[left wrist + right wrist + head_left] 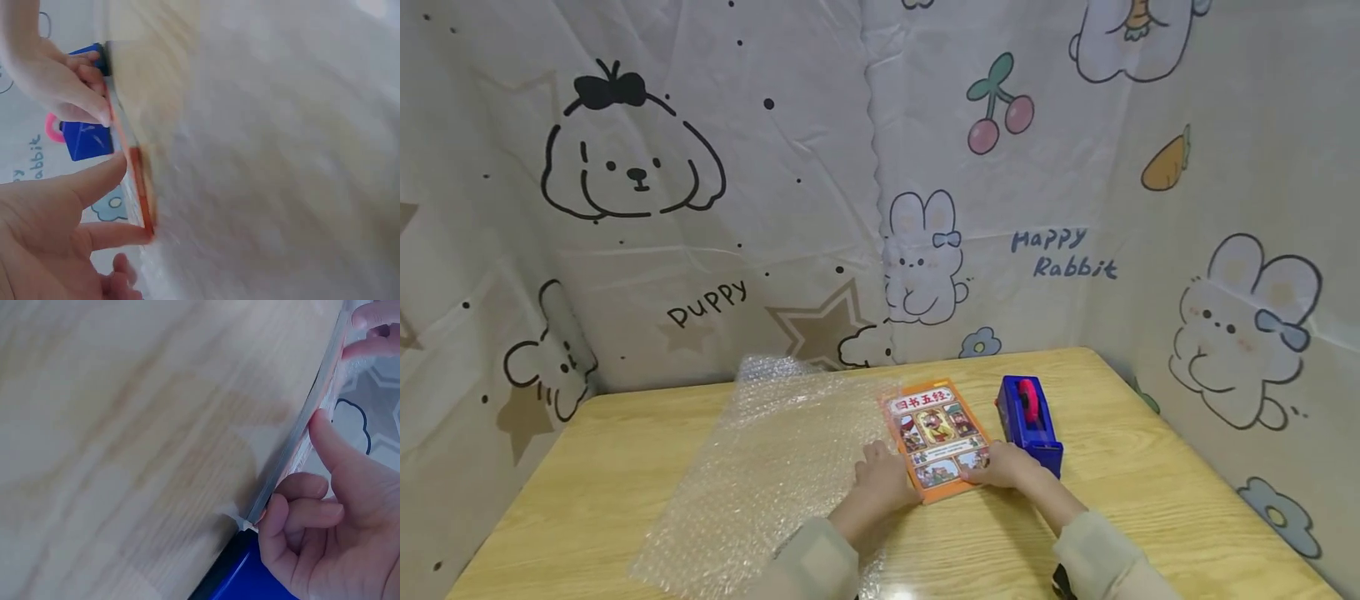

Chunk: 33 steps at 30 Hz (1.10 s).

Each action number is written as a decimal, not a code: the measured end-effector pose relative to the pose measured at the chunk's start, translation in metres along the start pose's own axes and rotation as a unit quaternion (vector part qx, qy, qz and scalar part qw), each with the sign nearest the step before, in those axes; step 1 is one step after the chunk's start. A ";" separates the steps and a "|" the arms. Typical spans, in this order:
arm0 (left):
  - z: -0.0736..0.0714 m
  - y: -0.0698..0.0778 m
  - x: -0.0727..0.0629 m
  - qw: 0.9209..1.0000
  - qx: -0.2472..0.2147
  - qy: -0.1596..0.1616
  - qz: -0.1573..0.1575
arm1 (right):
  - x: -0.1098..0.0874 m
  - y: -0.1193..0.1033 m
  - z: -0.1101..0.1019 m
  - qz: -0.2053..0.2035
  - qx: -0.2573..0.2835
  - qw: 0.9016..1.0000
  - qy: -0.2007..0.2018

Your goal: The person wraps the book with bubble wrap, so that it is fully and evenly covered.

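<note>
An orange picture-covered book [936, 429] lies face up at the right edge of a bubble wrap sheet [775, 467]. My left hand [883, 479] is at the book's lower left corner; in the left wrist view, thumb and forefinger [122, 236] reach out straight and touch its edge. At the lower right, my right hand [1006, 465] holds the book, the thumb [328, 434] against it and the other fingers curled at its side. Just right of that hand stands a blue tape dispenser [1030, 425] with a pinkish-red roll.
The bubble wrap spreads over the left half of the wooden table [1150, 500] and past its front. A printed cloth [812, 167] with rabbits and a puppy hangs close behind the table and along its sides. A small black object [1062, 581] shows beside the right sleeve.
</note>
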State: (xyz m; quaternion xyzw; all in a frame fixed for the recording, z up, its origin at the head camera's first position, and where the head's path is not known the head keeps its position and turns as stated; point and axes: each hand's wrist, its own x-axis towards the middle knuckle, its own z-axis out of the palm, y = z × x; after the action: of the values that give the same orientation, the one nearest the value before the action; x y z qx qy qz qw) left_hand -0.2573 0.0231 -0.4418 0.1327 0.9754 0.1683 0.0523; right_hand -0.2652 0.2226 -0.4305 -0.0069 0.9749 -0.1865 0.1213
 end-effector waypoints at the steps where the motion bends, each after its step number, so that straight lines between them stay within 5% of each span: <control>1: 0.001 0.001 0.000 1.000 -0.021 -0.002 0.000 | -0.001 0.001 0.001 -0.001 0.006 1.000 0.002; 3: 0.002 0.003 0.002 0.997 -0.071 -0.009 -0.001 | -0.003 0.001 0.001 -0.005 0.016 1.000 0.009; 6: 0.003 0.005 0.006 0.981 -0.190 -0.034 0.007 | -0.007 0.002 0.001 -0.020 0.021 0.999 0.018; 10: -0.002 0.006 0.013 0.937 -0.341 -0.073 -0.008 | -0.013 0.001 0.000 -0.027 0.031 0.999 0.032; 15: -0.008 0.010 0.019 0.899 -0.422 -0.097 -0.067 | -0.016 0.006 -0.001 -0.034 0.054 0.997 0.046; 22: 0.009 -0.003 0.027 0.892 -0.434 -0.100 -0.079 | -0.013 0.009 0.006 -0.032 0.054 0.997 0.044; 33: -0.004 0.004 0.008 0.856 -0.495 -0.117 -0.089 | -0.015 0.007 0.008 -0.020 0.077 0.996 0.038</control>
State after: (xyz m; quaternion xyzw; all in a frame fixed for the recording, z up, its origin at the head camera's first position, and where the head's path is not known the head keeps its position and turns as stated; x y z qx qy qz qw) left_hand -0.2647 0.0281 -0.4374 0.0208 0.7576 0.6066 0.2400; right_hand -0.2485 0.2267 -0.4370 -0.0103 0.9612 -0.2637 0.0808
